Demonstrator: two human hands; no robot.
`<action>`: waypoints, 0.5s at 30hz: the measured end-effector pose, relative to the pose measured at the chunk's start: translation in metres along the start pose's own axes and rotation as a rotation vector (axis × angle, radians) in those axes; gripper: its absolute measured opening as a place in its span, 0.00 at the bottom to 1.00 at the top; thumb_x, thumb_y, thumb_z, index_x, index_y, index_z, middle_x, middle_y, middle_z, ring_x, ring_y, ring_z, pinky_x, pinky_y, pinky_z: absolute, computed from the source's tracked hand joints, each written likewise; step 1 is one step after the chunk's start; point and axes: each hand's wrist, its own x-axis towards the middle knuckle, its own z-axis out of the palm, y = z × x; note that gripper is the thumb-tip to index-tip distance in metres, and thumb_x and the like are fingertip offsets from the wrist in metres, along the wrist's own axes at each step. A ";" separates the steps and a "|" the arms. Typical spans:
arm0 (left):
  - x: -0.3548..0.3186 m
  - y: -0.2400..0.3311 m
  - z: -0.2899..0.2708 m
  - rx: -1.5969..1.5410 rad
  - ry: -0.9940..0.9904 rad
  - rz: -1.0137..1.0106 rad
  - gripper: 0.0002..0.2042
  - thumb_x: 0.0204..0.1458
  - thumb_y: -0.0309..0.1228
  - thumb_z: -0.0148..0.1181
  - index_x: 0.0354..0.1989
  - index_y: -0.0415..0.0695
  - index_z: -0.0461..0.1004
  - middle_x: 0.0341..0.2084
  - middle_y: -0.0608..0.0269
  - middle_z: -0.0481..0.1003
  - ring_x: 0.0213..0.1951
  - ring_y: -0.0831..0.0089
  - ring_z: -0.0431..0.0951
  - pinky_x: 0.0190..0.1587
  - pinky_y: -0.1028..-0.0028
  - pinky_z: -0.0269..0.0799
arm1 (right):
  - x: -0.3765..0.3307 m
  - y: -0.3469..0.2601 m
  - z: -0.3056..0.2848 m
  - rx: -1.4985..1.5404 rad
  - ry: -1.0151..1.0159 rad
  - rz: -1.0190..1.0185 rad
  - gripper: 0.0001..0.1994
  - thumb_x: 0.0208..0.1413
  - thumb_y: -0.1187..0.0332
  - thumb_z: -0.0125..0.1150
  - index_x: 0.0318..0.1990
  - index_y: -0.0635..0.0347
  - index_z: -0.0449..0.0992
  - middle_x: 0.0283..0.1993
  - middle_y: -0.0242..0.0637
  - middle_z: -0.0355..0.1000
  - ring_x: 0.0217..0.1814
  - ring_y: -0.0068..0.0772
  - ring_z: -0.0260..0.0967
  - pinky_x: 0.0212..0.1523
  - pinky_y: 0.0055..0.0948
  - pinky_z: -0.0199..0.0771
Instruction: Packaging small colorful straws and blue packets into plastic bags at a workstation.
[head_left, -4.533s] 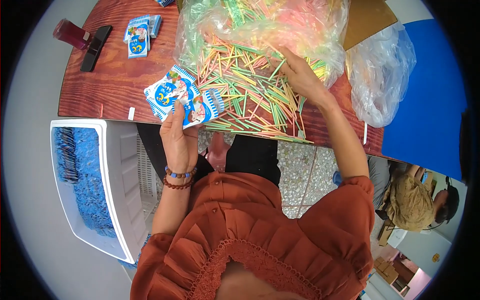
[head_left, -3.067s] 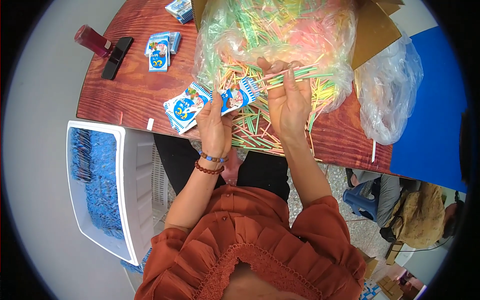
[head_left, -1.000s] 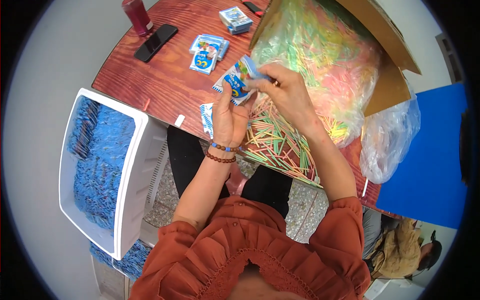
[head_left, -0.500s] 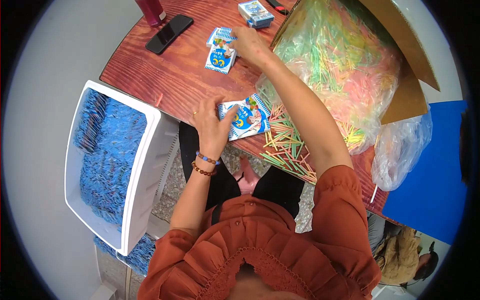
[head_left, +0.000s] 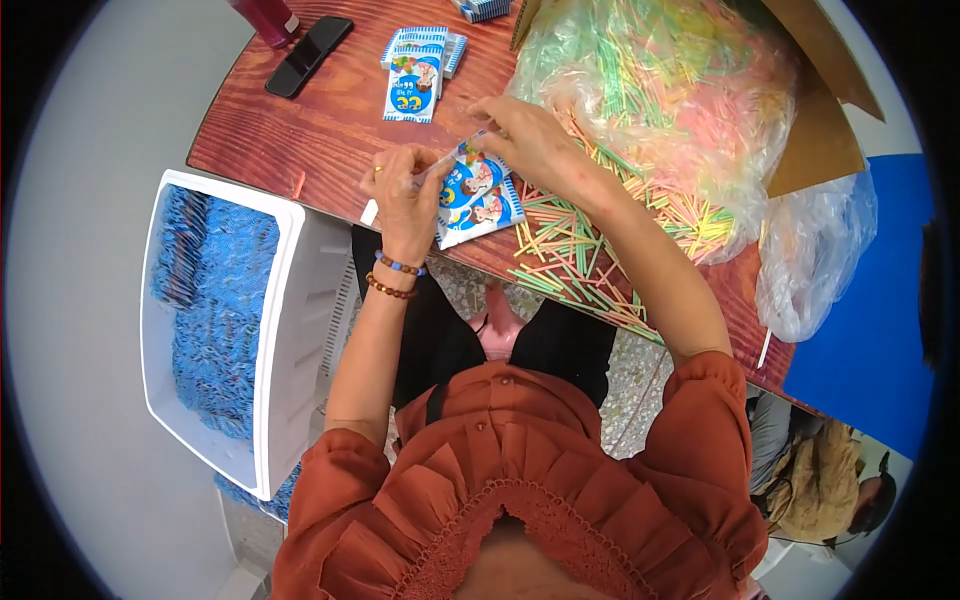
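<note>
At the near edge of the table, a small blue-and-white printed packet (head_left: 468, 178) is lifted at a tilt between my hands. My left hand (head_left: 408, 195), with bracelets at the wrist, is closed in a pinch on its left side. The fingers of my right hand (head_left: 535, 145) are closed on its upper right corner. Another packet of the same print (head_left: 487, 218) lies flat beneath it on the table. Further off, beyond my hands, is a small pile of similar packets (head_left: 413, 85).
Loose pastel sticks (head_left: 575, 260) are strewn right of the packets, beside a large clear bag (head_left: 660, 110) of them in a cardboard box (head_left: 815, 150). On the left stands a white bin (head_left: 290, 330) of blue packets. A phone (head_left: 310, 57) lies at the far left. A person (head_left: 815, 480) sits lower right.
My right hand has come back from the far pile to the near packets, leaving a packet on the pile. One near packet is now raised and tilted between both hands.
</note>
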 end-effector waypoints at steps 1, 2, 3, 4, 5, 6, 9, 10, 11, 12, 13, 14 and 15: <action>0.002 0.000 -0.003 0.001 -0.006 0.010 0.09 0.45 0.34 0.67 0.31 0.45 0.75 0.30 0.64 0.74 0.40 0.61 0.71 0.49 0.62 0.53 | -0.007 0.006 0.005 0.028 0.073 -0.016 0.13 0.53 0.65 0.61 0.43 0.64 0.76 0.39 0.45 0.76 0.42 0.48 0.74 0.44 0.41 0.71; 0.006 0.001 -0.007 0.022 -0.049 0.074 0.09 0.46 0.31 0.67 0.34 0.44 0.75 0.30 0.64 0.75 0.38 0.65 0.73 0.49 0.65 0.57 | -0.008 0.004 0.006 0.054 0.143 -0.141 0.13 0.52 0.66 0.62 0.43 0.64 0.75 0.35 0.42 0.76 0.38 0.41 0.75 0.41 0.38 0.72; 0.009 0.003 -0.011 0.043 -0.093 0.137 0.10 0.47 0.29 0.67 0.36 0.42 0.75 0.30 0.64 0.76 0.37 0.69 0.75 0.49 0.67 0.61 | -0.008 0.002 0.004 0.057 0.151 -0.141 0.13 0.52 0.66 0.62 0.43 0.64 0.75 0.35 0.42 0.76 0.38 0.41 0.75 0.41 0.38 0.72; 0.010 0.007 -0.011 0.046 -0.096 0.143 0.10 0.47 0.29 0.67 0.36 0.42 0.75 0.30 0.64 0.76 0.37 0.69 0.75 0.49 0.67 0.61 | -0.008 0.001 0.002 0.087 0.044 -0.018 0.14 0.52 0.67 0.63 0.43 0.64 0.75 0.35 0.39 0.76 0.36 0.35 0.74 0.39 0.34 0.72; 0.013 0.017 -0.011 -0.300 -0.055 -0.058 0.11 0.48 0.27 0.66 0.40 0.41 0.74 0.31 0.64 0.77 0.36 0.74 0.75 0.45 0.72 0.65 | -0.007 -0.003 -0.002 0.115 -0.061 0.104 0.14 0.52 0.68 0.63 0.44 0.64 0.74 0.35 0.36 0.76 0.35 0.29 0.74 0.37 0.30 0.72; 0.014 0.024 -0.012 -0.645 -0.014 -0.263 0.12 0.50 0.25 0.65 0.43 0.40 0.74 0.32 0.64 0.78 0.36 0.79 0.76 0.42 0.76 0.70 | -0.009 -0.002 -0.004 0.117 -0.053 0.105 0.14 0.52 0.68 0.63 0.44 0.64 0.74 0.35 0.36 0.76 0.35 0.29 0.74 0.37 0.30 0.72; 0.014 0.030 -0.013 -0.945 0.012 -0.388 0.14 0.52 0.23 0.64 0.47 0.37 0.72 0.32 0.64 0.78 0.35 0.84 0.76 0.37 0.84 0.73 | -0.016 0.000 -0.006 0.417 0.042 0.099 0.11 0.53 0.71 0.64 0.42 0.64 0.75 0.33 0.31 0.76 0.33 0.18 0.71 0.34 0.22 0.71; 0.011 0.031 -0.015 -0.941 -0.024 -0.447 0.11 0.53 0.24 0.63 0.44 0.39 0.74 0.31 0.67 0.78 0.32 0.84 0.76 0.36 0.82 0.73 | -0.022 -0.002 -0.006 0.580 0.059 0.127 0.09 0.53 0.71 0.64 0.41 0.63 0.75 0.33 0.30 0.76 0.33 0.16 0.71 0.34 0.20 0.71; 0.008 0.036 -0.015 -0.939 -0.027 -0.448 0.11 0.53 0.24 0.63 0.44 0.39 0.74 0.31 0.67 0.78 0.32 0.84 0.76 0.36 0.82 0.73 | -0.028 -0.006 -0.006 0.744 0.077 0.157 0.08 0.54 0.72 0.64 0.40 0.63 0.75 0.32 0.29 0.75 0.33 0.14 0.70 0.33 0.18 0.70; 0.006 0.043 -0.015 -1.017 0.002 -0.487 0.09 0.54 0.24 0.63 0.42 0.39 0.75 0.31 0.68 0.78 0.32 0.85 0.75 0.35 0.83 0.72 | -0.034 -0.010 -0.005 0.746 0.079 0.160 0.08 0.54 0.72 0.64 0.40 0.63 0.75 0.32 0.29 0.75 0.33 0.14 0.70 0.33 0.18 0.70; 0.002 0.049 -0.014 -1.094 0.032 -0.528 0.07 0.54 0.24 0.62 0.41 0.39 0.76 0.30 0.68 0.78 0.32 0.86 0.75 0.34 0.83 0.71 | -0.040 -0.014 -0.004 0.859 0.099 0.180 0.07 0.54 0.72 0.64 0.39 0.63 0.76 0.32 0.29 0.75 0.33 0.14 0.70 0.34 0.17 0.70; -0.001 0.052 -0.012 -1.113 0.060 -0.528 0.04 0.55 0.24 0.61 0.38 0.39 0.77 0.31 0.69 0.78 0.32 0.87 0.75 0.33 0.84 0.70 | -0.047 -0.017 -0.004 0.970 0.123 0.201 0.06 0.55 0.72 0.63 0.39 0.63 0.76 0.31 0.29 0.75 0.33 0.14 0.70 0.34 0.16 0.71; -0.005 0.055 -0.010 -1.113 0.052 -0.530 0.04 0.55 0.24 0.61 0.38 0.39 0.77 0.31 0.69 0.78 0.32 0.87 0.75 0.33 0.84 0.70 | -0.053 -0.017 -0.004 0.970 0.130 0.206 0.06 0.55 0.72 0.63 0.39 0.63 0.76 0.31 0.29 0.75 0.33 0.14 0.70 0.34 0.16 0.71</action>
